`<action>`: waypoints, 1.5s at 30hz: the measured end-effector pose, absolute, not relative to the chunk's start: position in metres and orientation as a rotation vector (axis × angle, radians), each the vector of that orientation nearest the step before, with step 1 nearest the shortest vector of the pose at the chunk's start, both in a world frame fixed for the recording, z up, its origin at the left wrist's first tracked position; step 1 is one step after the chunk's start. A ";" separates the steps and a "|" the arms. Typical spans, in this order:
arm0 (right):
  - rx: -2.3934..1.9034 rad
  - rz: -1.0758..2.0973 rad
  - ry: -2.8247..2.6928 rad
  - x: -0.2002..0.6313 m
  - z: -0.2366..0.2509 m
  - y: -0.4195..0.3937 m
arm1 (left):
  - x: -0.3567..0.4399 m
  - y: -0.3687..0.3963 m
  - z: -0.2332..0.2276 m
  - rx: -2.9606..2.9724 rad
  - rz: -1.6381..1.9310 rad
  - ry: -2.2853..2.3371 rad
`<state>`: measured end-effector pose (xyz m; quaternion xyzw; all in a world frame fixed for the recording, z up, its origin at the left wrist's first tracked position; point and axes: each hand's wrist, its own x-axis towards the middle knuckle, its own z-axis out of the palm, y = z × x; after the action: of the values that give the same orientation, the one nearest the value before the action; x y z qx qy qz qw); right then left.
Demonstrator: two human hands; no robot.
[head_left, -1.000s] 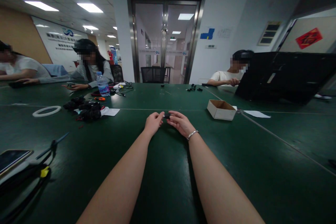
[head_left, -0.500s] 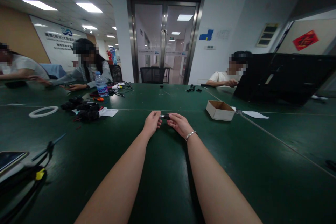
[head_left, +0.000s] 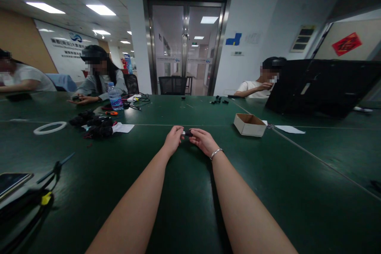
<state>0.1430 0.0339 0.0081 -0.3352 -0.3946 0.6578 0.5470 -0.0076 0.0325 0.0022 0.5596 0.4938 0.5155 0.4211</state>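
both hands barely shifted, small black part pinched as before

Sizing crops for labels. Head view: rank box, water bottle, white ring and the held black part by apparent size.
1. Box
2. White ring, close to the box
3. Water bottle, farther away, so unsure
4. Black part, pinched between left hand and right hand

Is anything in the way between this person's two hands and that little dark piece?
Nothing visible: the left hand and right hand already pinch the small dark part between their fingers, just above the green table.
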 end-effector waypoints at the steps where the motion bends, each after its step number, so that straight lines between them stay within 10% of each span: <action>1: -0.794 1.560 -0.938 0.143 0.008 0.034 | -0.008 0.032 0.003 1.402 1.281 1.234; 45: -0.810 1.565 -0.984 0.143 0.009 0.033 | -0.009 0.031 0.002 1.470 1.276 1.230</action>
<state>0.1433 0.0329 0.0087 -0.3398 -0.4126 0.6563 0.5326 -0.0088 0.0310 0.0016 0.5831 0.4878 0.5061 0.4073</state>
